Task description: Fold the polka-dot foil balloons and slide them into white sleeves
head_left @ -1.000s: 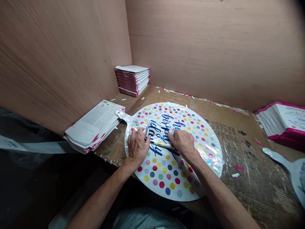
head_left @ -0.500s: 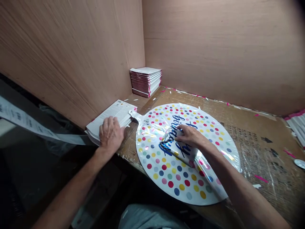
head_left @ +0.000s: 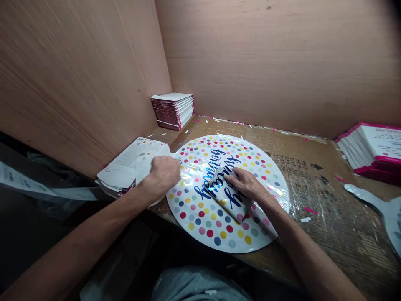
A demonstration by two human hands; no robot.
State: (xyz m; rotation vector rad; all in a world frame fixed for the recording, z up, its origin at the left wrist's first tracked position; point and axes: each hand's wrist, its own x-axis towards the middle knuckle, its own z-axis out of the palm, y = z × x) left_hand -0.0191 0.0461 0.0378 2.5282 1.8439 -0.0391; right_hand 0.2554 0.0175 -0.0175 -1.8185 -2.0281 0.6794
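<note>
My left hand (head_left: 166, 172) grips a card (head_left: 144, 164) beside the balloon (head_left: 204, 205), overlapping the stack (head_left: 117, 167) in view; my right hand (head_left: 246, 182) pinches the folded foil (head_left: 224, 197) lying on the balloon. Best, I judge, to press those folds flat and even and hold the card lightly, so neither one creases

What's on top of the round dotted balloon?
On the balloon lies a folded piece, partly under the right hand. I can't tell whether the piece is separate. The print beneath both is covered.
</note>
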